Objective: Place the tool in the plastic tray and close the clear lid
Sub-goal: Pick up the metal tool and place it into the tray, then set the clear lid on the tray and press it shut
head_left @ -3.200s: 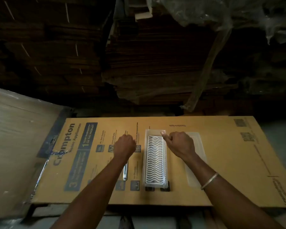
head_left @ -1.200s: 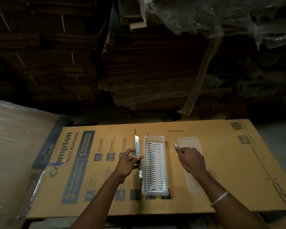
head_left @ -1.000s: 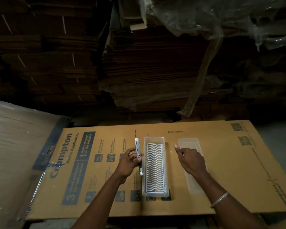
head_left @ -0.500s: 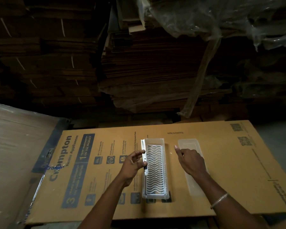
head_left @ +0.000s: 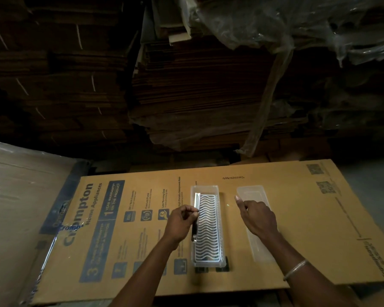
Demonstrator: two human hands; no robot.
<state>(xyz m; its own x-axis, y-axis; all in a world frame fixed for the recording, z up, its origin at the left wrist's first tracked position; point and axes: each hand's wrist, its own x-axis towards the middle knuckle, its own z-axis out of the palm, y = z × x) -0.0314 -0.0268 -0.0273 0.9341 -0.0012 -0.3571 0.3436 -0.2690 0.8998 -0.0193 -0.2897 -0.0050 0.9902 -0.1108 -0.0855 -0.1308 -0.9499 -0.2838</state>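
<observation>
While the left hand (head_left: 179, 224) pinches the tool (head_left: 195, 214) between thumb and fingers, the slim metal piece lies along the left inner edge of the plastic tray (head_left: 205, 189). It looks light, stiff and slippery; a mid-length pinch suits it. Right of the tray, the right hand (head_left: 256, 218) rests loosely curled on the clear lid (head_left: 251, 192). Printed cardboard (head_left: 297, 218) serves as desk; stacked cartons (head_left: 186, 89) fill the dim room.

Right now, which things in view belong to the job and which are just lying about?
Job:
- tool, pinched in left hand
- plastic tray
- clear lid, under right hand

Lying about:
- printed cardboard sheet
- cardboard stacks
- plastic wrap
</observation>
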